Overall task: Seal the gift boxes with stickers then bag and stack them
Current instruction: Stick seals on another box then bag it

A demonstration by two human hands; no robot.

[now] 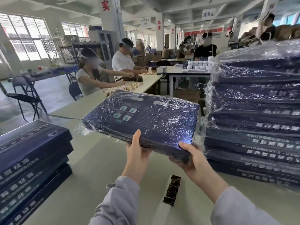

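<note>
because both hands hold only the near edge of the bagged gift box [146,117], most of its length hangs out unsupported, and i judge that the main risk. the film is glossy and wrinkled, so the box could slide inside its bag or slip from my grip and drop onto the table [100,159]. the stack of bagged boxes [253,120] to the right is tall, its layers sit unevenly, and each is wrapped in the same slick film. setting this one on top with a sideways shove could shift the upper boxes or tip the pile. the loose film at the box's left corner could also catch on something as it travels. the sticker strip [172,190] lies on the table just below the hands, and a dropped box could land on it.

the box is in the air above the table, between the stack of unbagged boxes [32,153] on the left and the stack of bagged boxes, close beside the latter. left hand [138,148]: thumb straight along the top face, fingers curled underneath. right hand [193,158]: thumb laid over the near right corner, fingers wrapped below, forearm angled in from the lower right.
</note>
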